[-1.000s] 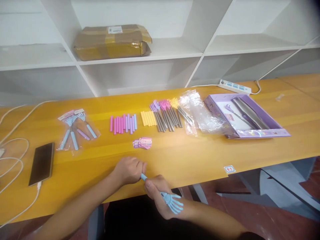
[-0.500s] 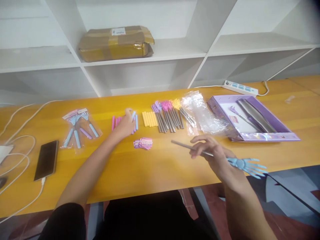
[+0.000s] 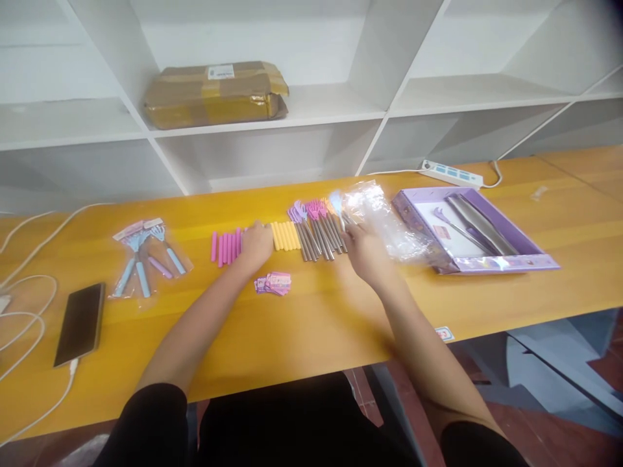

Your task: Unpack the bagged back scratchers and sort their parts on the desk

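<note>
My left hand (image 3: 257,245) is over the row of coloured tubes, between the pink tubes (image 3: 226,248) and the yellow tubes (image 3: 286,236); its fingers are bent and what they hold is hidden. My right hand (image 3: 365,250) is closed on a metal rod with a blurred light blue hand-shaped head (image 3: 335,200). That head lies at the right end of a row of metal rods (image 3: 321,237) with purple, pink and yellow hand-shaped heads. A small pile of pink cards (image 3: 273,283) lies in front of the tubes.
Clear plastic bags (image 3: 384,217) and a purple box (image 3: 506,263) with rods inside are at the right. A power strip (image 3: 451,174) sits behind. Bagged blue and purple pieces (image 3: 146,256) and a phone (image 3: 79,324) with a cable are at the left. A taped carton (image 3: 217,97) is on the shelf.
My right hand has moved from the front right to the rod row, taking the blue-headed rod with it. My left hand has shifted slightly along the tubes. The camera view has shifted a little.
</note>
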Demonstrator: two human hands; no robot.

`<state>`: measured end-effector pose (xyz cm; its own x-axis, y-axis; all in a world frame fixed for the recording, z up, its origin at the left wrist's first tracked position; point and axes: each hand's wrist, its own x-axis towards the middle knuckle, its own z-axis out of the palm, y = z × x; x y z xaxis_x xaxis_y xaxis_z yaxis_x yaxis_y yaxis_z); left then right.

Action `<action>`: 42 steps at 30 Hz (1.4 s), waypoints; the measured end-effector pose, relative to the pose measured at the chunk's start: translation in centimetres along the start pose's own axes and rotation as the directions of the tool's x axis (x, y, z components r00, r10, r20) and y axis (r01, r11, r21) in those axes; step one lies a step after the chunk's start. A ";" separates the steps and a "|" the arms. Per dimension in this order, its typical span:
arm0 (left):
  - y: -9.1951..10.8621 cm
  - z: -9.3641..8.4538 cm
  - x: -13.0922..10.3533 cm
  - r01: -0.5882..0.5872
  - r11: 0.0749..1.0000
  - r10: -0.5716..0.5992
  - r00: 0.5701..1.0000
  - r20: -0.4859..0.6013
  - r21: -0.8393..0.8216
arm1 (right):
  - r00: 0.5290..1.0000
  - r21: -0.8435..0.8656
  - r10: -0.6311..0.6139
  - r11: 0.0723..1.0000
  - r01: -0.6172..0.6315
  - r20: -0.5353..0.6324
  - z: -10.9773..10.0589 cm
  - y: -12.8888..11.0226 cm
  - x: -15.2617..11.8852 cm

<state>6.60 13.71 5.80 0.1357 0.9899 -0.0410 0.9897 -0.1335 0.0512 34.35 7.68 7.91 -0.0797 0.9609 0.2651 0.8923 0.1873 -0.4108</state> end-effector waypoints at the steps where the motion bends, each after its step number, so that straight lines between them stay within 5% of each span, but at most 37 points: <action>1: -0.1 0.0 -0.1 -0.008 1.000 0.008 1.000 -0.007 0.002 | 0.999 -0.088 -0.015 0.996 0.018 0.029 0.9 -0.2 1.3; 5: -0.9 -0.3 -1.8 -0.046 0.999 0.046 0.998 -0.043 -0.007 | 0.990 -0.273 -0.005 0.961 0.045 0.143 4.5 -1.5 5.2; 9: -3.6 -0.7 -5.0 -0.038 0.996 0.029 0.993 -0.114 -0.078 | 0.988 -0.339 -0.012 0.939 0.064 0.152 7.3 -2.0 6.0; 14: -11.2 -1.2 -8.3 0.117 0.987 -0.136 0.972 -0.191 -0.109 | 0.983 -0.399 -0.039 0.911 0.109 0.180 9.0 -1.2 5.4; 18: -18.2 -1.2 -9.9 0.370 0.928 -0.345 0.891 -0.293 0.033 | 0.993 -0.392 -0.034 0.917 0.077 0.114 9.1 -1.1 5.2; 23: -21.9 -0.4 -9.6 0.488 0.862 -0.447 0.859 -0.250 0.135 | 0.999 -0.324 -0.048 0.945 0.053 0.021 7.8 -1.7 5.0; 33: -21.8 -1.7 -5.4 0.543 0.834 -0.550 0.832 -0.076 -0.100 | 0.946 -0.034 -0.230 0.973 0.228 -0.228 3.9 -5.0 1.3; 35: -20.3 -2.7 -6.7 0.486 0.846 -0.508 0.860 -0.052 -0.217 | 0.943 0.125 -0.243 0.953 0.275 -0.226 3.2 -6.1 0.4; 38: -16.2 -3.7 -10.8 0.195 0.852 -0.234 0.972 -0.019 -0.486 | 0.981 0.483 -0.187 0.854 0.192 -0.060 3.2 -7.9 -0.9; 40: -12.9 -3.5 -14.0 0.057 0.667 -0.002 0.997 0.075 -0.743 | 0.971 0.726 -0.177 0.687 0.006 0.159 4.0 -9.0 -1.6; 42: -9.6 -2.4 -16.7 0.181 0.282 0.269 0.928 0.258 -0.942 | 0.909 0.874 -0.276 0.459 -0.160 0.312 5.2 -9.7 -2.2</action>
<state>-5.28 -1.44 8.39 0.4036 0.8703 -0.2822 0.2614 0.1859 0.9472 23.54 4.83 6.81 -0.4571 0.8856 0.0825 0.0341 0.1102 -0.9933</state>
